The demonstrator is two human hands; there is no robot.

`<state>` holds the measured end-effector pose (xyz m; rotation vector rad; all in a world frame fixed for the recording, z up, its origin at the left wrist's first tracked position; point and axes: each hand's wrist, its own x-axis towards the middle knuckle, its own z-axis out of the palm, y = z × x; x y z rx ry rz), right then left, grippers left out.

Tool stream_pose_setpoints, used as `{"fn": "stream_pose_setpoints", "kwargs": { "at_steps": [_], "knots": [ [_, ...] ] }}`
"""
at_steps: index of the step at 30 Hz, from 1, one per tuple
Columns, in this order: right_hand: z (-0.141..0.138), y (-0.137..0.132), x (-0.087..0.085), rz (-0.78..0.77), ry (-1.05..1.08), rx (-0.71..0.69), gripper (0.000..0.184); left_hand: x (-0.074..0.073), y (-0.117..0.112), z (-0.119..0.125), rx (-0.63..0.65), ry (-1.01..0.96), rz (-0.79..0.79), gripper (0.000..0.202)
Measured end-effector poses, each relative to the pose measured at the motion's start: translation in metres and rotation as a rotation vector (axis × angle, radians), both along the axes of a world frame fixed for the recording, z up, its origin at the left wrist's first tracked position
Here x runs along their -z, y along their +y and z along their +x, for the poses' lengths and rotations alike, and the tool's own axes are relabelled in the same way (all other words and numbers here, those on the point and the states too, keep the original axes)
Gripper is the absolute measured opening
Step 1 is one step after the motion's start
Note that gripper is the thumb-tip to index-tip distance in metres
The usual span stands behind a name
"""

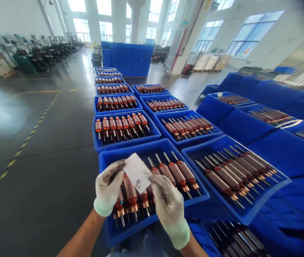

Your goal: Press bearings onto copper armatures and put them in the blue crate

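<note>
Between my two gloved hands is a small white paper slip [135, 172] with handwriting on it. My left hand [110, 187] pinches its left edge, and my right hand [168, 207] grips its right corner. Both gloves are white with dirty fingers. The slip is held above a blue bin [202, 195] filled with motor armatures [177, 173], which have copper-coloured ends and steel shafts. Part of the armatures is hidden behind the paper and my hands.
More blue bins [125, 142] of armatures run forward in two rows. To the right stand further bins [283, 180] and stacked blue crates [275, 146]. A yellow-black floor line [20, 151] runs along the left. Machines [41, 53] line the far left; a blue partition [127, 59] stands ahead.
</note>
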<state>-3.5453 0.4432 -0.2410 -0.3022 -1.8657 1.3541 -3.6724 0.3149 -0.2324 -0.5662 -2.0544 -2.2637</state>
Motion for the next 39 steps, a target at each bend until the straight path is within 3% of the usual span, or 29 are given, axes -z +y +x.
{"fn": "stream_pose_setpoints", "kwargs": {
  "at_steps": [3,6,14,21,25,29,33,37,39],
  "knots": [
    [-0.003,-0.001,-0.003,-0.203,-0.014,-0.03,0.017,0.005,-0.003,0.001,-0.023,0.098,-0.048,0.015],
    [-0.006,-0.003,-0.008,-0.304,-0.023,-0.048,0.019,0.009,-0.005,0.003,-0.02,0.12,-0.064,0.017],
    [-0.017,-0.002,-0.013,-0.377,0.019,0.002,0.016,0.015,-0.009,0.005,-0.047,0.126,-0.106,0.02],
    [-0.023,0.0,-0.014,-0.562,-0.031,0.023,0.032,0.017,-0.013,0.008,-0.045,0.134,-0.12,0.019],
    [-0.04,0.011,-0.004,-0.543,-0.09,0.016,0.029,0.027,-0.012,-0.009,-0.06,0.124,-0.197,0.02],
    [-0.036,0.041,0.012,-0.556,-0.129,0.039,0.031,0.05,-0.006,-0.056,-0.059,0.235,-0.477,0.019],
    [0.008,0.09,0.037,-0.465,-0.203,0.195,0.042,0.067,0.001,-0.096,-0.041,0.306,-0.786,0.027],
    [0.061,0.155,0.084,-0.092,-0.486,0.561,0.057,0.068,0.002,-0.113,-0.055,0.278,-1.247,0.034],
    [0.078,0.183,0.112,0.039,-0.695,0.634,0.063,0.063,0.002,-0.121,-0.005,0.225,-1.477,0.034]
  ]
}}
